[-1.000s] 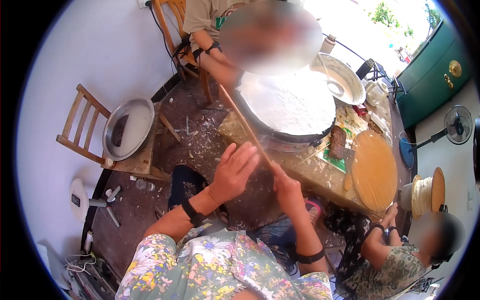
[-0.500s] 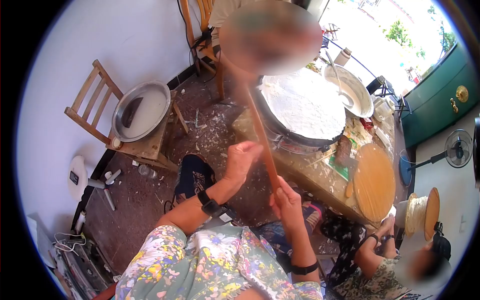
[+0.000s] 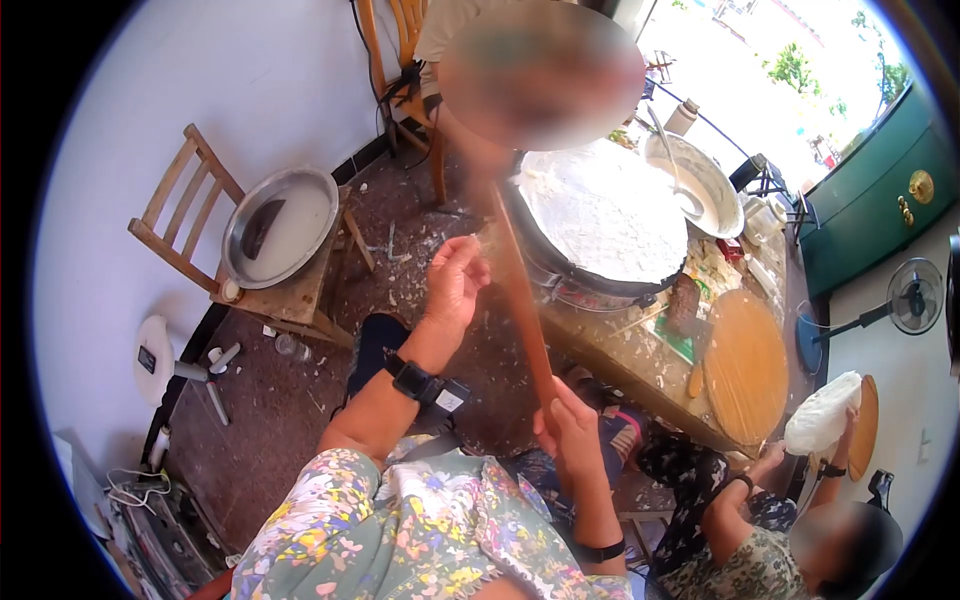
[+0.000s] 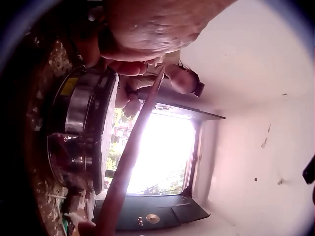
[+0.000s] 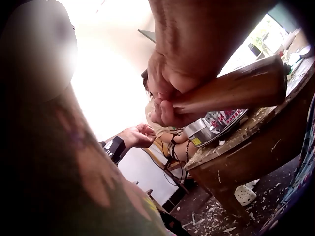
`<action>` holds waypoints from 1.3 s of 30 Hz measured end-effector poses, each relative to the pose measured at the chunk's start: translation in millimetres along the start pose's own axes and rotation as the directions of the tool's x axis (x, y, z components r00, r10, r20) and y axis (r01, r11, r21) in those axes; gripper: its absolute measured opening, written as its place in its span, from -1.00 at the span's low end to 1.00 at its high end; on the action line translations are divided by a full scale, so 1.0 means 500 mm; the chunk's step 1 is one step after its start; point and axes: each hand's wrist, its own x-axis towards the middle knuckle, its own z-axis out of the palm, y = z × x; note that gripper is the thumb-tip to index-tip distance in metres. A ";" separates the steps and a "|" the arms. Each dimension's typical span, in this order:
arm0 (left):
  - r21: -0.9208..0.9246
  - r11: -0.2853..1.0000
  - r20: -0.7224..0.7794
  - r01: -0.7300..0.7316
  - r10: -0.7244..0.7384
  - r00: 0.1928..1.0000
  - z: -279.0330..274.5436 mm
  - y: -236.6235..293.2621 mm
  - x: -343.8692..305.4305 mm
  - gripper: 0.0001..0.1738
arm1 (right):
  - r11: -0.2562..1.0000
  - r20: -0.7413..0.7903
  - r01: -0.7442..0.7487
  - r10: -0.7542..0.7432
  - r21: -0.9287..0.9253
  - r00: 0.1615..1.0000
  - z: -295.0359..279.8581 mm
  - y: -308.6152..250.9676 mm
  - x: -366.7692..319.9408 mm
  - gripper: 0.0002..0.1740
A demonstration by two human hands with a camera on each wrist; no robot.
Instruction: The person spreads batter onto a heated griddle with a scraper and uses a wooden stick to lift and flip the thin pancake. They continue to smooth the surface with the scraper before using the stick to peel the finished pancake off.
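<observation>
My right hand (image 3: 572,425) grips the near end of a long brown wooden stick (image 3: 522,300), which slants up and away toward the table's near corner. In the right wrist view its thick blunt end (image 5: 263,83) sticks out behind that hand. My left hand (image 3: 455,285) is raised to the left of the stick, apart from it, with loosely bent fingers drawn close to the thumb. Past the stick stands a round metal drum (image 3: 585,293) with a dark rim, its top covered by a white layer (image 3: 610,215). Another person's arm, partly blurred, overlaps the stick's far end.
A steel basin (image 3: 330,195) of cloudy liquid sits on a wooden chair (image 3: 175,200) at left. On the table are a round wooden board (image 3: 748,370), a brown roll (image 3: 683,305) and a basin with a ladle (image 3: 735,215). At right a seated person holds a white bundle (image 3: 825,415).
My left hand left the stick and moved up and left. The stick swung steeper and nearer in my right hand. The seated person has lifted the white bundle off its stand.
</observation>
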 end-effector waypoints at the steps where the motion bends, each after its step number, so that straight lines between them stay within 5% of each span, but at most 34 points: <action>1: -0.015 0.999 0.048 0.039 -0.038 0.998 -0.001 0.013 -0.006 -0.90 | 1.000 -0.011 0.020 -0.020 0.015 1.000 -0.009 0.004 -0.005 -0.54; 6: 0.048 0.992 0.024 0.121 -0.122 0.992 0.032 0.046 -0.049 -0.90 | 0.994 -0.061 0.088 -0.084 0.063 0.995 -0.038 0.010 -0.030 -0.53; 10: 0.172 0.959 0.275 0.227 -0.268 0.923 -0.029 0.025 -0.052 -0.86 | 0.990 -0.116 0.111 -0.100 0.090 0.988 -0.046 0.006 -0.052 -0.52; 18: 0.510 0.708 0.118 0.488 -0.620 0.776 -0.033 -0.050 -0.132 -0.80 | 0.969 -0.293 0.233 -0.198 0.088 0.935 -0.098 0.027 -0.097 -0.52; 24: 0.642 0.691 0.349 0.330 -0.648 0.677 0.131 -0.125 -0.139 -0.72 | 0.941 -0.438 0.328 -0.260 0.086 0.860 -0.121 0.015 -0.135 -0.52; 28: 0.598 0.801 0.657 -0.022 -0.474 0.586 0.278 -0.232 -0.094 -0.64 | 0.894 -0.517 0.446 -0.365 0.036 0.774 -0.139 -0.004 -0.158 -0.52; 30: 0.487 0.873 0.736 0.043 -0.436 0.518 0.359 -0.290 -0.067 -0.66 | 0.874 -0.550 0.485 -0.388 0.035 0.739 -0.153 -0.007 -0.169 -0.51; 34: 0.610 0.788 0.519 0.079 -0.473 0.712 0.447 -0.396 -0.020 -0.61 | 0.858 -0.601 0.512 -0.391 0.035 0.697 -0.171 -0.004 -0.167 -0.51; 36: 0.810 0.585 0.424 -0.041 -0.535 0.731 0.454 -0.415 -0.007 -0.57 | 0.858 -0.617 0.512 -0.378 0.047 0.690 -0.176 -0.002 -0.169 -0.50; 37: 0.851 0.525 0.389 0.018 -0.654 0.649 0.449 -0.411 0.004 -0.53 | 0.857 -0.628 0.513 -0.369 0.056 0.685 -0.177 0.001 -0.170 -0.50; 39: 0.827 0.558 0.447 -0.068 -0.580 0.681 0.415 -0.440 -0.005 -0.54 | 0.866 -0.630 0.498 -0.361 0.047 0.687 -0.186 0.004 -0.169 -0.50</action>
